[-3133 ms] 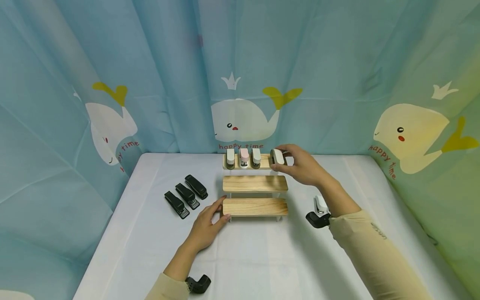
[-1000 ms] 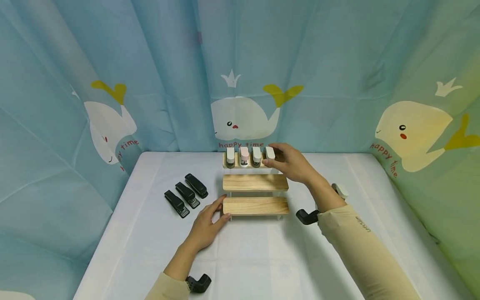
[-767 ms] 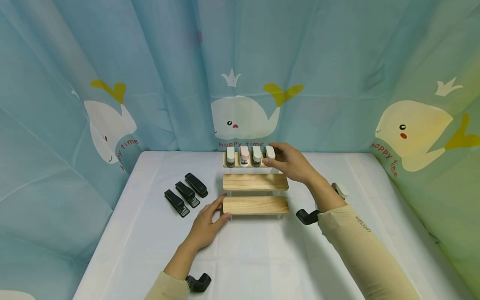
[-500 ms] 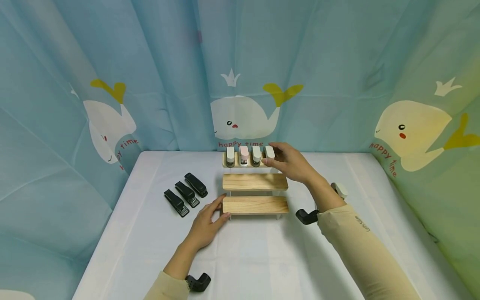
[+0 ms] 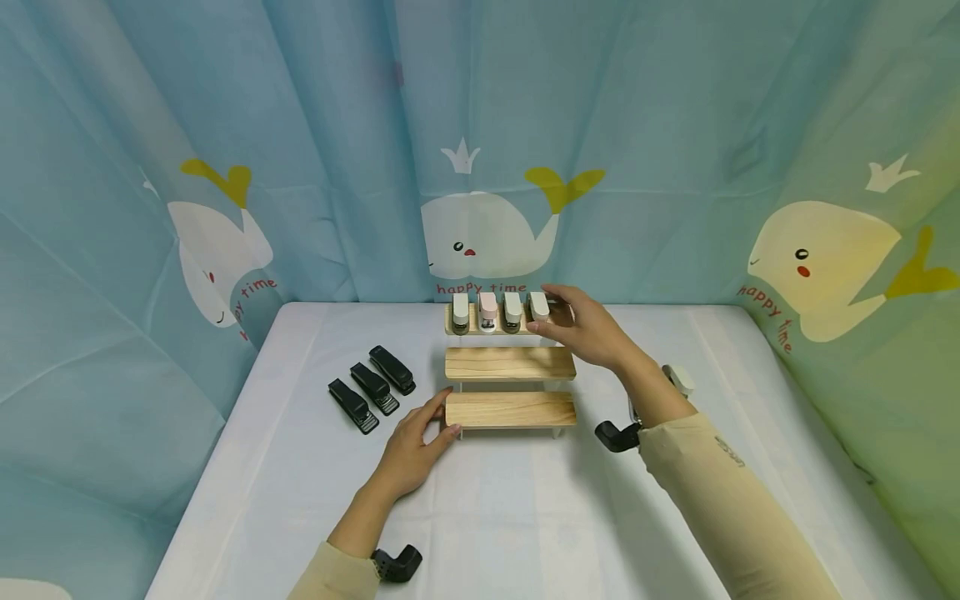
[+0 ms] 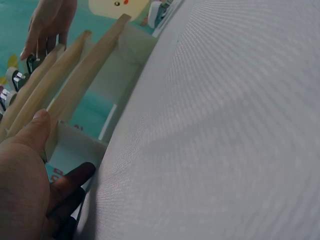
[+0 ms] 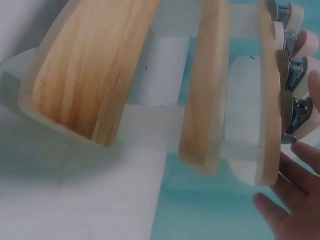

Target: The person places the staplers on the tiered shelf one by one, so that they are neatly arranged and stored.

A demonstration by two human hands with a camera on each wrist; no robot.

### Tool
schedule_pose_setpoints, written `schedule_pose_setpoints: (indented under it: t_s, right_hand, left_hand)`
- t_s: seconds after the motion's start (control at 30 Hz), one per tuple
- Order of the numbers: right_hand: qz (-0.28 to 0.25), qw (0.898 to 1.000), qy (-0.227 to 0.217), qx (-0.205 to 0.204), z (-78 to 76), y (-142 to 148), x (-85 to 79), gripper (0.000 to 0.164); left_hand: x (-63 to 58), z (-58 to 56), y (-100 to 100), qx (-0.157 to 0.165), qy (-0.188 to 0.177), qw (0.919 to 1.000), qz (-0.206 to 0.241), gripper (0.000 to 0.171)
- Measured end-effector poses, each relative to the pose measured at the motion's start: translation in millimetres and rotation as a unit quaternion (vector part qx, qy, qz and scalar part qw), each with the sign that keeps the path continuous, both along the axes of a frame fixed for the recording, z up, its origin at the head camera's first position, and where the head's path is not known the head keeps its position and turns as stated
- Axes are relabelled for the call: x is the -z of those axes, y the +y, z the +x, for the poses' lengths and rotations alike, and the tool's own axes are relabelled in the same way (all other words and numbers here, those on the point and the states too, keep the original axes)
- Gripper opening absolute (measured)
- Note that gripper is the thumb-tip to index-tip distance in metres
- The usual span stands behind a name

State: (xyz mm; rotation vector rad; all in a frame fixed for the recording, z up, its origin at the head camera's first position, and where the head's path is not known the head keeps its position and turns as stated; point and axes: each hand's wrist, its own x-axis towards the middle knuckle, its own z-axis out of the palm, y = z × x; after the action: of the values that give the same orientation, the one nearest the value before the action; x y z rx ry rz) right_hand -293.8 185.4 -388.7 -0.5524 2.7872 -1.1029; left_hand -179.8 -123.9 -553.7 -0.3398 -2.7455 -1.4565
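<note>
A three-tier wooden display stand [image 5: 510, 410] with pale side supports stands on the table. My left hand [image 5: 411, 454] grips the left end of its lowest tier; in the left wrist view the thumb lies on the board and the fingers are at the side support. On the top tier sit a white stapler [image 5: 461, 310], a pink stapler [image 5: 488, 308], another white stapler [image 5: 512, 308] and a rightmost white stapler [image 5: 537, 306]. My right hand [image 5: 588, 329] is spread around that last one, its thumb and fingers slightly apart from it.
Several black staplers lie left of the stand, such as this black stapler [image 5: 373, 388]. A white stapler [image 5: 680, 379] is on the table behind the right forearm, partly hidden. A patterned curtain [image 5: 360, 167] hangs behind the table.
My right hand has moved the rightmost white stapler left and straightened it beside the others. Its fingers have just loosened and shifted slightly right. The left hand stays in place.
</note>
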Motion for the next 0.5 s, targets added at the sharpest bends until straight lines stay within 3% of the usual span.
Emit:
schedule_pose_setpoints:
  t_s: [0.5]
  right_hand:
    - [0.008,1.000,0.004,0.017,8.0,14.3,2.6,0.083]
  left_hand:
    - [-4.0,2.1,0.7,0.003,0.012,0.9999,0.004,0.066]
